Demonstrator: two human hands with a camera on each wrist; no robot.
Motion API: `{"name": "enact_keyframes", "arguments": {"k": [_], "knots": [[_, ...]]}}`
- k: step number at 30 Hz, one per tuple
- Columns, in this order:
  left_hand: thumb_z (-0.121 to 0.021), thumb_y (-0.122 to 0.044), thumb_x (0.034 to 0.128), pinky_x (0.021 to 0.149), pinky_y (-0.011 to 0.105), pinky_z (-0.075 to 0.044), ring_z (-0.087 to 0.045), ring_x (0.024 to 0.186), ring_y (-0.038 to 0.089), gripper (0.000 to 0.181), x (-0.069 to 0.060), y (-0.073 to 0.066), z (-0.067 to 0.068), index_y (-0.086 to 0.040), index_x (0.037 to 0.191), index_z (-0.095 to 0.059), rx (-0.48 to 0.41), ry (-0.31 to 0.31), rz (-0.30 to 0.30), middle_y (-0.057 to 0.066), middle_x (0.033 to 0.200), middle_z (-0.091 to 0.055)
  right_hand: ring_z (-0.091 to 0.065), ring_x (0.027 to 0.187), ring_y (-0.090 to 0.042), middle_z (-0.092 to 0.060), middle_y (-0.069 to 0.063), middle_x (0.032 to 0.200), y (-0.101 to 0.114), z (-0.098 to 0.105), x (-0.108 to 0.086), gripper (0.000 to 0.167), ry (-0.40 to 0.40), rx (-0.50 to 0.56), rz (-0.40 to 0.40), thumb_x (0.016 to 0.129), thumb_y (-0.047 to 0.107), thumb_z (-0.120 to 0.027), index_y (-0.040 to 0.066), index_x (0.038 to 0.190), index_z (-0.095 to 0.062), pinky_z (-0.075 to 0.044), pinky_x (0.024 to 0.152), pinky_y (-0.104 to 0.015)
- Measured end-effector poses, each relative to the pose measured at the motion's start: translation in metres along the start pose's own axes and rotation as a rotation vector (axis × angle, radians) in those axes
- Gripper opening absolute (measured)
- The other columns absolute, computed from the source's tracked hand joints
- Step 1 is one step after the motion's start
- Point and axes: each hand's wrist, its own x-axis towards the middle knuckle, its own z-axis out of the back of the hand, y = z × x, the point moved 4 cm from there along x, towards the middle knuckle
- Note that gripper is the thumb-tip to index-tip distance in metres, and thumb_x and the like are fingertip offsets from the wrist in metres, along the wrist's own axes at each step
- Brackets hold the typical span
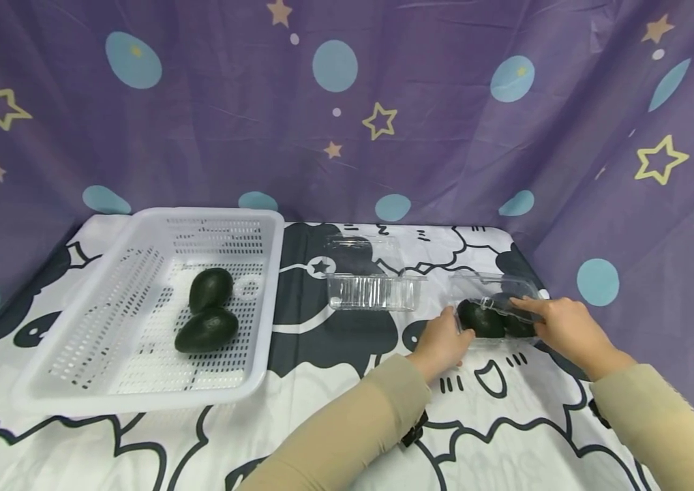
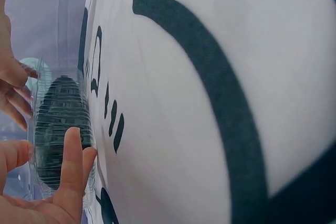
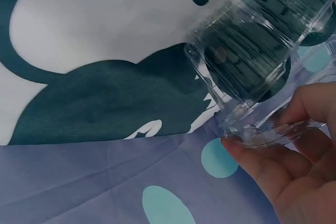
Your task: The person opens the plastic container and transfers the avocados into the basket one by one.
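Note:
A clear plastic clamshell box [image 1: 487, 342] stands at the table's right side with two dark green avocados [image 1: 482, 319] in it. Its transparent lid [image 1: 509, 279] is tilted up, hinged open at the back. My left hand [image 1: 443, 341] holds the box's left end, thumb at the rim and fingers along the ribbed side; in the left wrist view an avocado [image 2: 60, 124] shows through the plastic. On the right end, my right hand [image 1: 574, 332] pinches the lid's edge, as the right wrist view shows, its thumb and fingers [image 3: 252, 163] on the clear rim.
A white perforated basket [image 1: 273, 300] at the left holds two more avocados [image 1: 207, 330]. Between it and my hands lies another clear clamshell box [image 1: 374, 293], its lid open. A cartoon-print cloth covers the table; a purple curtain [image 1: 347, 164] hangs behind and at the right.

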Motion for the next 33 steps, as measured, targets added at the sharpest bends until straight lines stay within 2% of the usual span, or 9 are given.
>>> {"name": "enact_keyframes", "arguments": {"k": [9, 13, 14, 20, 22, 26, 29, 31, 33], "knots": [[-0.06, -0.026, 0.0974, 0.096, 0.025, -0.049, -0.059, 0.044, 0.012, 0.062, 0.0, 0.001, 0.001, 0.001, 0.149, -0.038, -0.016, 0.02, -0.003, 0.022, 0.131, -0.062, -0.027, 0.047, -0.01, -0.037, 0.002, 0.052, -0.001, 0.009, 0.006, 0.054, 0.016, -0.001, 0.004, 0.076, -0.011, -0.058, 0.006, 0.127, -0.068, -0.026, 0.046, -0.025], [-0.06, -0.027, 0.0972, 0.097, 0.026, -0.049, -0.061, 0.046, 0.012, 0.064, 0.0, 0.001, 0.001, 0.0, 0.15, -0.036, -0.027, 0.03, 0.004, 0.021, 0.133, -0.061, -0.028, 0.046, -0.011, -0.045, -0.003, 0.057, -0.001, 0.017, 0.011, 0.054, 0.053, 0.032, -0.045, 0.08, -0.013, -0.054, 0.004, 0.129, -0.065, -0.029, 0.046, -0.026], [-0.06, -0.027, 0.0972, 0.097, 0.026, -0.049, -0.061, 0.047, 0.012, 0.064, 0.001, 0.001, 0.001, 0.0, 0.15, -0.036, -0.029, 0.032, 0.006, 0.021, 0.133, -0.061, -0.03, 0.047, -0.011, -0.05, -0.005, 0.06, -0.001, 0.02, 0.013, 0.053, 0.052, 0.037, -0.052, 0.081, -0.013, -0.053, 0.004, 0.129, -0.065, -0.03, 0.047, -0.026], [-0.061, -0.029, 0.0971, 0.095, 0.027, -0.049, -0.061, 0.048, 0.013, 0.065, 0.001, 0.001, 0.0, -0.002, 0.151, -0.037, -0.05, 0.031, 0.021, 0.02, 0.133, -0.062, -0.032, 0.048, -0.013, -0.056, -0.011, 0.066, -0.006, 0.031, 0.021, 0.048, 0.031, 0.04, -0.065, 0.083, -0.012, -0.05, 0.002, 0.126, -0.067, -0.031, 0.049, -0.027], [-0.062, -0.03, 0.0968, 0.095, 0.028, -0.05, -0.061, 0.047, 0.013, 0.065, 0.001, 0.002, 0.0, -0.002, 0.15, -0.037, -0.063, 0.027, 0.03, 0.02, 0.132, -0.062, -0.031, 0.049, -0.014, -0.061, -0.015, 0.074, -0.007, 0.034, 0.024, 0.047, 0.013, 0.047, -0.071, 0.084, -0.011, -0.047, 0.001, 0.124, -0.067, -0.029, 0.048, -0.028], [-0.063, -0.032, 0.0965, 0.096, 0.03, -0.049, -0.06, 0.047, 0.014, 0.065, 0.001, 0.003, 0.001, -0.003, 0.15, -0.039, -0.078, 0.023, 0.037, 0.02, 0.132, -0.062, -0.033, 0.049, -0.015, -0.066, -0.027, 0.101, -0.01, 0.042, 0.028, 0.042, -0.035, 0.066, -0.093, 0.087, -0.008, -0.045, -0.001, 0.123, -0.066, -0.03, 0.049, -0.028], [-0.063, -0.033, 0.0963, 0.098, 0.03, -0.049, -0.061, 0.048, 0.014, 0.065, 0.003, 0.004, 0.001, -0.003, 0.149, -0.039, -0.079, 0.023, 0.035, 0.02, 0.133, -0.061, -0.05, 0.056, -0.024, -0.064, -0.032, 0.114, -0.012, 0.05, 0.03, 0.037, -0.089, 0.057, -0.104, 0.089, -0.004, -0.051, -0.001, 0.123, -0.065, -0.042, 0.055, -0.037], [-0.063, -0.033, 0.0963, 0.098, 0.03, -0.049, -0.061, 0.048, 0.013, 0.065, 0.003, 0.005, 0.001, -0.004, 0.149, -0.039, -0.082, 0.025, 0.033, 0.02, 0.134, -0.06, -0.06, 0.07, -0.035, -0.063, -0.032, 0.118, -0.013, 0.054, 0.03, 0.035, -0.124, 0.056, -0.122, 0.09, -0.001, -0.055, 0.0, 0.124, -0.065, -0.048, 0.064, -0.047], [-0.064, -0.033, 0.0962, 0.098, 0.03, -0.049, -0.061, 0.047, 0.013, 0.065, 0.004, 0.005, 0.001, -0.004, 0.149, -0.039, -0.079, 0.024, 0.034, 0.02, 0.133, -0.061, -0.063, 0.091, -0.044, -0.062, -0.032, 0.121, -0.014, 0.059, 0.03, 0.033, -0.166, 0.049, -0.131, 0.091, 0.001, -0.057, 0.001, 0.124, -0.065, -0.048, 0.076, -0.055]]}}
